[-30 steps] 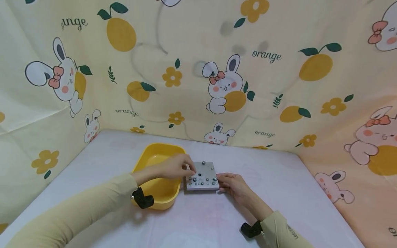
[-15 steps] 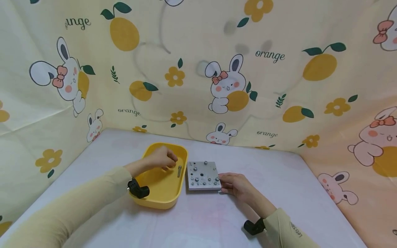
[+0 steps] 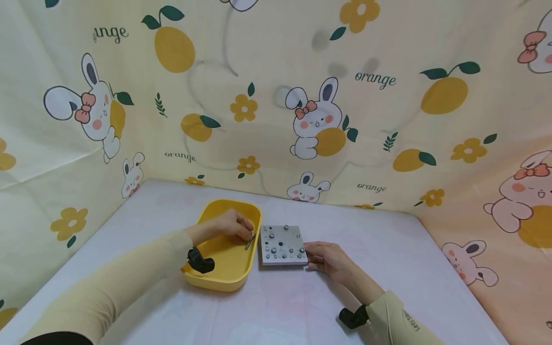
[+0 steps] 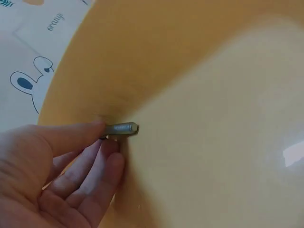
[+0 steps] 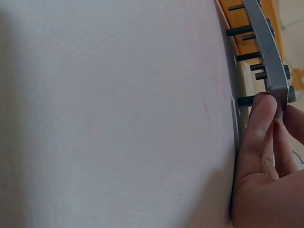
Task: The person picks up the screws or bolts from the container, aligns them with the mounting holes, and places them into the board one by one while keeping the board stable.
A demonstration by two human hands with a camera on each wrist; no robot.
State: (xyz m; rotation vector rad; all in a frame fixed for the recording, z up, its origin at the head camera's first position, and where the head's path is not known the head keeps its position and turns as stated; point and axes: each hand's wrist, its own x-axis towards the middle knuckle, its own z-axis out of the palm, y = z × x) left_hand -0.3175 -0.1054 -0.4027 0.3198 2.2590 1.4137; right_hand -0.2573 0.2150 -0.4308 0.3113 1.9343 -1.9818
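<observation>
In the yellow tray point(image 3: 217, 283), my left hand point(image 3: 230, 225) pinches a metal bolt point(image 3: 249, 241) near the right wall. The left wrist view shows the threaded end of that bolt point(image 4: 124, 128) sticking out past the thumb; the head is hidden. Right of the tray is a square grey metal plate point(image 3: 286, 234) with several bolts standing in its holes. My right hand point(image 3: 327, 258) grips the plate's near right corner between thumb and fingers. From the side, in the right wrist view, bolt shanks point(image 5: 247, 57) poke out below the plate, which sits raised off the table.
A white-covered table point(image 3: 276, 306) carries the tray and plate, which stand close side by side. A patterned curtain point(image 3: 258, 139) encloses the back and sides. Each wrist wears a small black camera point(image 3: 353, 317).
My left hand has moved from the plate back over the tray and taken hold of the bolt that lay inside it. The right hand stays at the plate's edge.
</observation>
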